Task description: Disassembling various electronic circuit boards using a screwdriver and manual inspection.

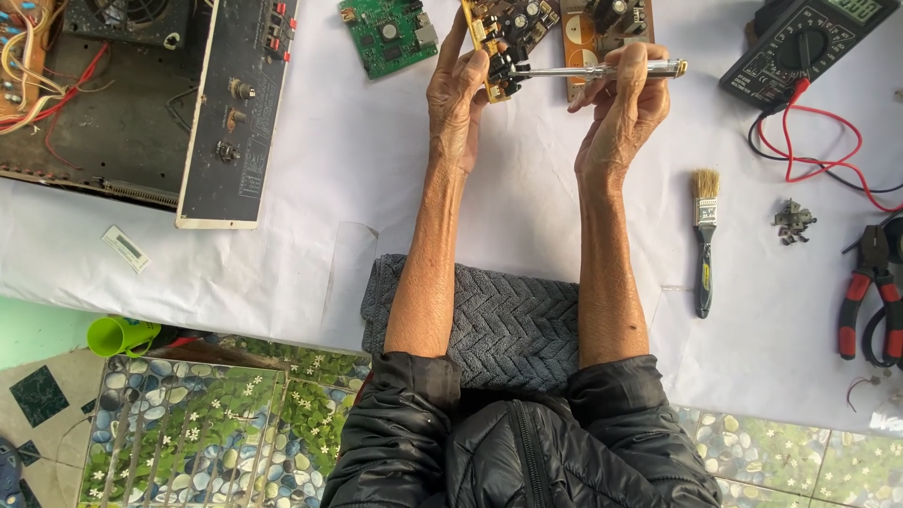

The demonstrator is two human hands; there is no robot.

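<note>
White cloth covers the worktop (376,188) I look down on, with a grey knitted towel (508,325) under my forearms. My left hand (458,99) has its fingers closed around a small yellow circuit board (499,42), held on edge above the cloth. My right hand (625,99) grips a slim metal tool (602,71), its tip laid against the board's lower end. I judge the work on this board to be under way, not finished: the opened chassis (141,94) sits at left, a green board (388,35) lies loose, and the multimeter (800,47), brush (704,235), pliers (870,292) and small metal parts (793,221) lie out at right.
</note>
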